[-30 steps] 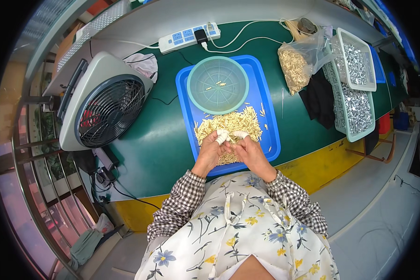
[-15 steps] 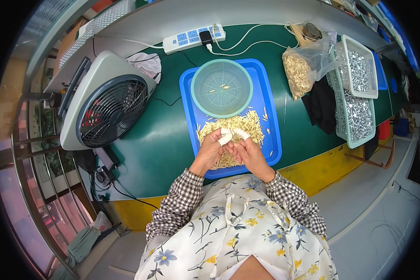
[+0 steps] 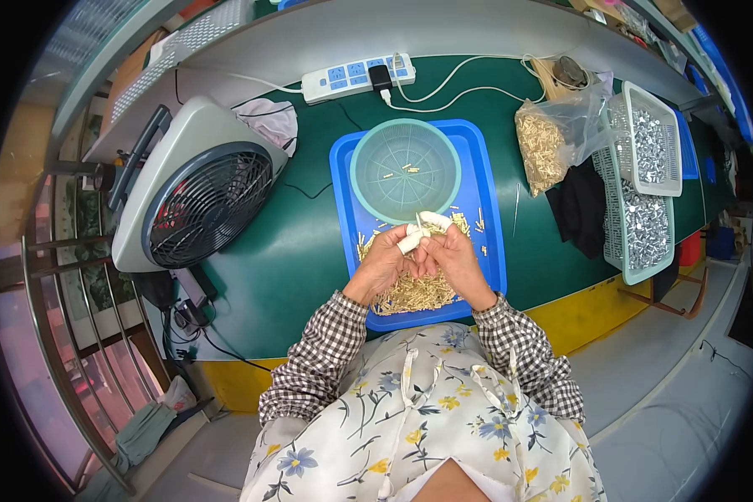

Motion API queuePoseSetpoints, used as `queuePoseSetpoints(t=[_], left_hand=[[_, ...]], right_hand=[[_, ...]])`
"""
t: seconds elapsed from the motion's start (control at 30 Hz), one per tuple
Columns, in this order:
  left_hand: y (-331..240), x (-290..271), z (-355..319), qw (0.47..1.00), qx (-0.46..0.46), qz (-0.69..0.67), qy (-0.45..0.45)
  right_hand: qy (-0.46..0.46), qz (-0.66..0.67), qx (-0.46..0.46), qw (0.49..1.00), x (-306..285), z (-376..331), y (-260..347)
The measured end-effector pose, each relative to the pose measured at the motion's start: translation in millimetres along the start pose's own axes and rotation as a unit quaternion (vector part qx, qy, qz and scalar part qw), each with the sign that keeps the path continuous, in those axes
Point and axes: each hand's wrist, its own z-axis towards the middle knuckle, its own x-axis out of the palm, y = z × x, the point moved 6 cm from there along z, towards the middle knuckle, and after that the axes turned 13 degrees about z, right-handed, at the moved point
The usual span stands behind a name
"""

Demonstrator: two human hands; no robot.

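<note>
My left hand (image 3: 384, 261) and my right hand (image 3: 458, 263) meet above a blue tray (image 3: 492, 255), white wraps on some of their fingers. Both are closed in a pinch, fingertips together, around a small slender piece (image 3: 418, 220); its details are too small to tell. Below them lies a heap of small brass-coloured pins (image 3: 418, 294), partly hidden by the hands. A round green plastic basket (image 3: 406, 138) sits at the tray's far end, just beyond my fingertips, with a few such pins on its bottom.
A box fan (image 3: 205, 201) stands to the left. A power strip (image 3: 347, 78) with cables lies at the back. On the right are a bag of brass-coloured pins (image 3: 541, 144), a black cloth (image 3: 579, 209), thin tweezers-like tool (image 3: 516, 207) and baskets of silvery parts (image 3: 647, 226).
Both hands have moved slightly away from me, toward the green basket, still pinched together. A slender piece now shows between the fingertips. The whole view has shifted a little.
</note>
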Motion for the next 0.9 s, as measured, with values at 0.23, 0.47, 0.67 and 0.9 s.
queuePoseSetpoints(t=[0.23,0.47,0.67,0.9], left_hand=[[-3.0,-3.7,19.3,1.0,0.001,-0.007,-0.025],[-16.5,-34.4,42.9,0.988,-0.022,0.06,-0.143],[-30.6,-33.2,27.9,0.985,0.0,0.063,-0.163],[6.9,-8.5,-35.3,0.979,-0.079,0.173,-0.069]], right_hand=[[-0.014,0.031,-0.005,0.999,-6.5,9.9,1.1],[0.002,0.005,0.033,0.999,-14.9,-19.0,-7.7],[0.012,-0.004,0.068,0.998,-23.5,-52.5,-10.2],[-0.033,0.057,0.083,0.994,-22.1,-87.8,-21.1]])
